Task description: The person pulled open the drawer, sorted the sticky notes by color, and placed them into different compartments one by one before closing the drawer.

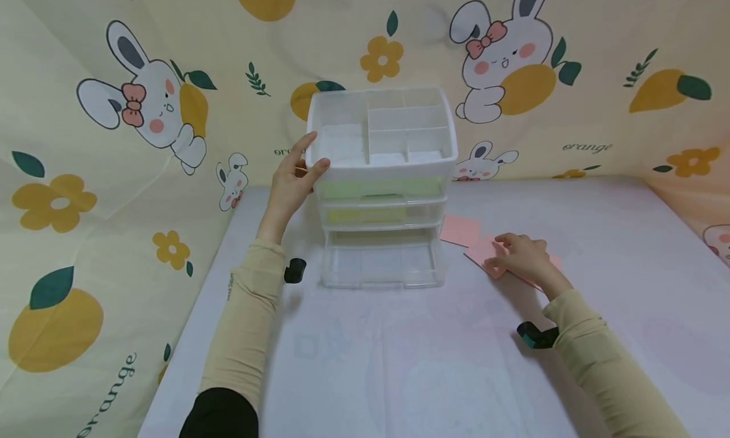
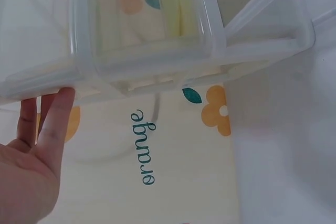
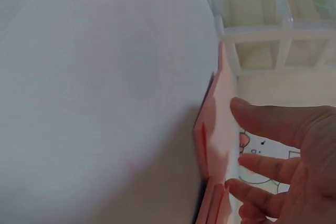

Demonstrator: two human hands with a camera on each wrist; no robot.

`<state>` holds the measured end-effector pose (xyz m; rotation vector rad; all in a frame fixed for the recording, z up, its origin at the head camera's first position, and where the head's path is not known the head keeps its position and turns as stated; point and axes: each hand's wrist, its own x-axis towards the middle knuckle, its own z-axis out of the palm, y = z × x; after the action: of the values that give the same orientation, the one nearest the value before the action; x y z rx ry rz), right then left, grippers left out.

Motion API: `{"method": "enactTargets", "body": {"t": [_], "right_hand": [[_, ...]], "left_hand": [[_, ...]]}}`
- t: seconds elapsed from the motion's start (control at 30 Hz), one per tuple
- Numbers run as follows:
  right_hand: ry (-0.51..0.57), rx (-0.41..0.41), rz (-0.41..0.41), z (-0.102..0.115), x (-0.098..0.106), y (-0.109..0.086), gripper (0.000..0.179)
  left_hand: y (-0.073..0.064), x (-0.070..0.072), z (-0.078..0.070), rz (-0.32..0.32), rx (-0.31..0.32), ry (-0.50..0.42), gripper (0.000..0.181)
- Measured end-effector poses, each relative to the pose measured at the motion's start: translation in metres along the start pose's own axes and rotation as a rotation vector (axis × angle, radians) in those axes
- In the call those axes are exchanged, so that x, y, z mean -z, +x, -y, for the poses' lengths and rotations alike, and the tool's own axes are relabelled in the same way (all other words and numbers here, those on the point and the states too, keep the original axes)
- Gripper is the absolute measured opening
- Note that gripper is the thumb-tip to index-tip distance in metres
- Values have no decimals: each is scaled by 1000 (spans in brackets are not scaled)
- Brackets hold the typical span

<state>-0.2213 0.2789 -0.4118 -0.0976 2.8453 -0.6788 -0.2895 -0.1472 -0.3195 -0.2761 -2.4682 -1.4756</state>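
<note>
A white plastic drawer organizer (image 1: 379, 167) stands on the table, with a divided open tray on top. Its bottom clear drawer (image 1: 383, 257) is pulled out; the two drawers above are closed and show green and yellow contents. My left hand (image 1: 293, 183) touches the organizer's upper left corner, fingertips at the rim and thumb on the front. In the left wrist view its thumb (image 2: 59, 116) presses the clear side wall. Over several pink square note pads (image 1: 481, 251), right of the organizer, hovers my right hand (image 1: 523, 258), thumb and fingers apart, fingertips close to the pads.
One pink note pad (image 1: 459, 230) lies against the organizer's right side. Behind rises a cloth backdrop (image 1: 422, 64) printed with rabbits and oranges. The white table (image 1: 342, 362) extends in front. A black wrist camera (image 1: 537, 335) sits by the right sleeve.
</note>
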Motion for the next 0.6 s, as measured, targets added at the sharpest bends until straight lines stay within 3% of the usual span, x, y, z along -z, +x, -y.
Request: {"method": "enactTargets", "body": {"t": [0.23, 0.4, 0.6], "right_hand": [[-68, -114, 30, -6, -5, -3, 87], [-84, -125, 13, -8, -6, -2, 93], [-17, -118, -49, -11, -10, 0, 83]], "left_hand": [[1, -1, -1, -9, 6, -4, 63], [0, -1, -1, -4, 16, -9, 62], [-1, -2, -2, -3, 18, -21, 61]]}}
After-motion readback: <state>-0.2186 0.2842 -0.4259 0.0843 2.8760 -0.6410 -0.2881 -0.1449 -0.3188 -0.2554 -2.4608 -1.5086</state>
